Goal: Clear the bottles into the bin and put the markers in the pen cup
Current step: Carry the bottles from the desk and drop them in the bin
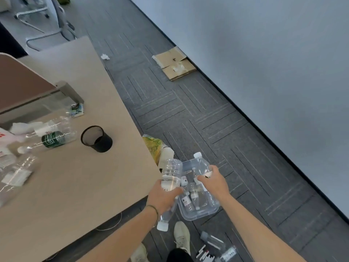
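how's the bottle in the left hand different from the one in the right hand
The left-hand bottle points cap-down toward the floor; the right-hand bottle points cap-up. The left hand wraps its bottle's middle, while the right hand grips its bottle low, near the label. Both are clear plastic with white caps, held over the clear bin.

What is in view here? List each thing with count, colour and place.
Bottles in hand: two, clear, over the bin
Bin: one, clear, on the floor, bottles inside
Bottles on desk: several, clear, one green-labelled, left side
Pen cup: one, black mesh, on the desk
Cardboard: one, brown, by the wall
Floor bottles: about two, clear, bottom
Left hand: gripping one bottle
Right hand: gripping the other
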The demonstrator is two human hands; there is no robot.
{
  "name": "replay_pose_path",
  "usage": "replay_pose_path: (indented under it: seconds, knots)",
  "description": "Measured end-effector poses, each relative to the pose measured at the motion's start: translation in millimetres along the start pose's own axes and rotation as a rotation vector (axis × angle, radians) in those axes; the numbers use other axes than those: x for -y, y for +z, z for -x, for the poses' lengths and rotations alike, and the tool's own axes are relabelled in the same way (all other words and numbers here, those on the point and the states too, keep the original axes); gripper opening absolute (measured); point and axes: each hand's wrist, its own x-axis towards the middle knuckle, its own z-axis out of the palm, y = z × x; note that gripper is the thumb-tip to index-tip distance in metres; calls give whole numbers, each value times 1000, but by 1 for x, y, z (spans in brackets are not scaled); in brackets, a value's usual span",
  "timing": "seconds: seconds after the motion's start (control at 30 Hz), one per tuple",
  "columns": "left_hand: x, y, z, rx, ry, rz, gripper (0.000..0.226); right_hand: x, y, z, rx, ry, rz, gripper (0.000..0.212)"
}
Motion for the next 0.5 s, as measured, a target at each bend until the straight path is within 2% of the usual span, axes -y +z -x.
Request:
replay_pose_path:
  seconds: [0.17,0.33,0.43,0.5]
  knots:
    - [-2,35,-26,1,-60,-49,59,-17,-13,-31,-49,41,35,72]
    - [-7,54,-46,15,-149,-74,85,-32,-27,-30,-76,4,6,65]
    - [-15,61,-56,28,-138,-154,78,-39,-33,-28,-61,-2,16,60]
    - [-20,63,-59,42,-84,-322,70,-42,-35,-26,-59,-9,21,59]
